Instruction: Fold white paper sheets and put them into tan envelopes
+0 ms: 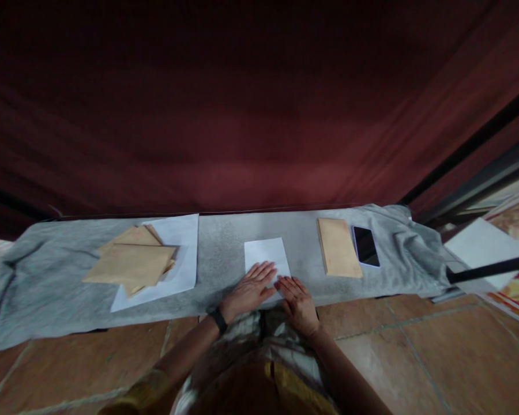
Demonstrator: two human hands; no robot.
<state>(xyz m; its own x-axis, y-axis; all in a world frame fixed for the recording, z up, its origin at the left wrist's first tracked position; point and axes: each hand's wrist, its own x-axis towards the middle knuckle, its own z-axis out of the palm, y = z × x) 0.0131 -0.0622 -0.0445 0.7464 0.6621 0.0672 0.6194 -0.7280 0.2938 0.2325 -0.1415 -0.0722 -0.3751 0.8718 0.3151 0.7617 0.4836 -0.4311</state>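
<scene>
A folded white sheet of paper (266, 255) lies in the middle of a grey cloth (220, 242) spread on the floor. My left hand (251, 288) lies flat on the paper's near edge, fingers stretched out and apart. My right hand (297, 301) rests flat beside it at the paper's lower right corner, fingers extended. Neither hand holds anything. A dark band circles my left wrist.
Left on the cloth, several brown envelopes (132, 262) lie on a large white sheet (179, 253). To the right sit a neat stack of brown envelopes (338, 246) and a black phone (365, 246). A dark red curtain (242, 115) hangs behind. Tiled floor lies in front.
</scene>
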